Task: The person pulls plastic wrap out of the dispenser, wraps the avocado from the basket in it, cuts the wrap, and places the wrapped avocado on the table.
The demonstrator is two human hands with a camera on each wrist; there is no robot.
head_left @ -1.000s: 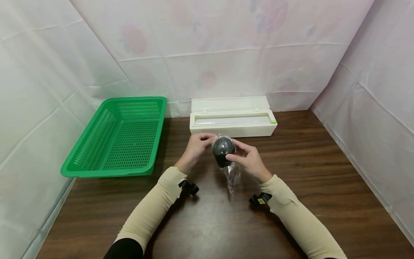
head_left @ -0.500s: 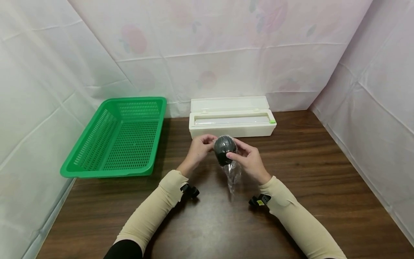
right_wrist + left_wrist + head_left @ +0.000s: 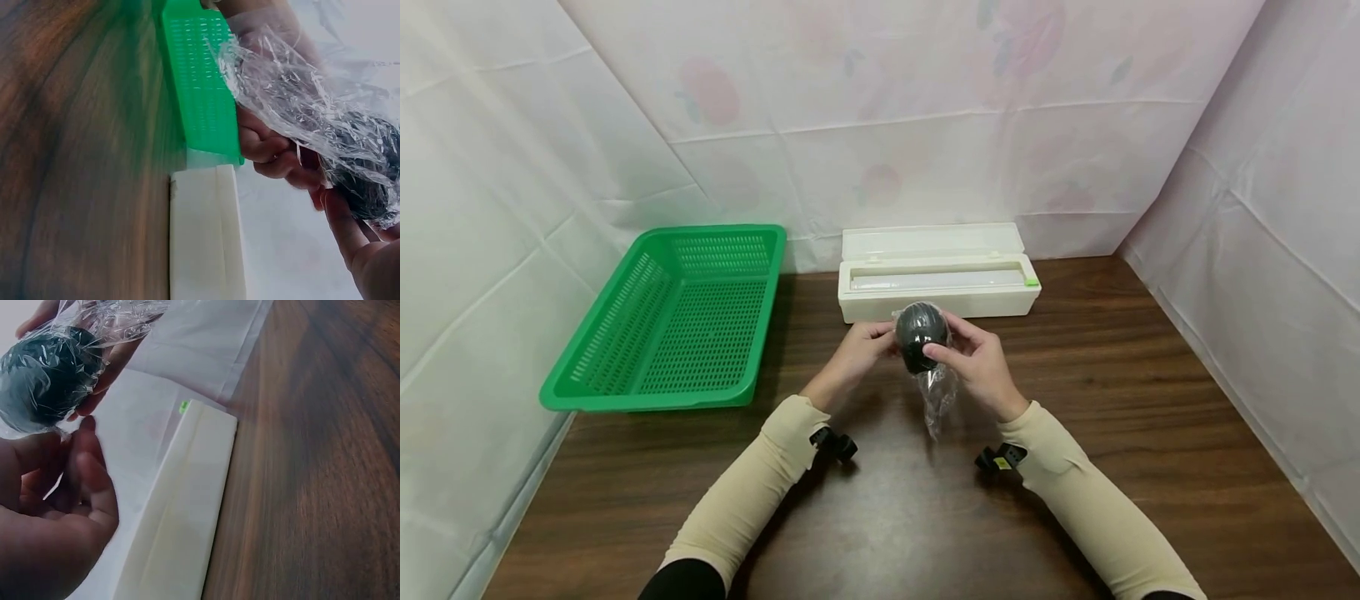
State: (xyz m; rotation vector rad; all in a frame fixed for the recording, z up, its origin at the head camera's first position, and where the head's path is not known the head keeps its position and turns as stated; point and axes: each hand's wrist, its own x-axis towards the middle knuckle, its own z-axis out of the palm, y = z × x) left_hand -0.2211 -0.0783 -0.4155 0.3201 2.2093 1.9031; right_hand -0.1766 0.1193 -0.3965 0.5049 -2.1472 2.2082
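A dark green, egg-shaped thing [image 3: 920,327], perhaps an avocado, is wrapped in clear cling film, its loose tail [image 3: 936,398] hanging down toward the person. My right hand [image 3: 983,367] holds it from the right, thumb across the front and fingers behind. On its left side, my left hand [image 3: 852,354] pinches the cling film between thumb and fingertips, close against the wrapped thing. Crinkled film [image 3: 275,78] lies over much of the hands' work in the right wrist view. The left wrist view shows the left fingers [image 3: 94,472] curled in just below the dark thing.
Behind the hands stands a long white cling film box [image 3: 940,302] with its lid raised and a roll inside. A green plastic basket [image 3: 760,333] sits at the left on the brown wooden table [image 3: 1120,400]. White patterned cloth [image 3: 925,158] hangs round the back and sides.
Both hands have lifted the wrapped thing slightly away from the person, toward the white box. The left fingertips have shifted lower along its left side. The right hand keeps its hold.
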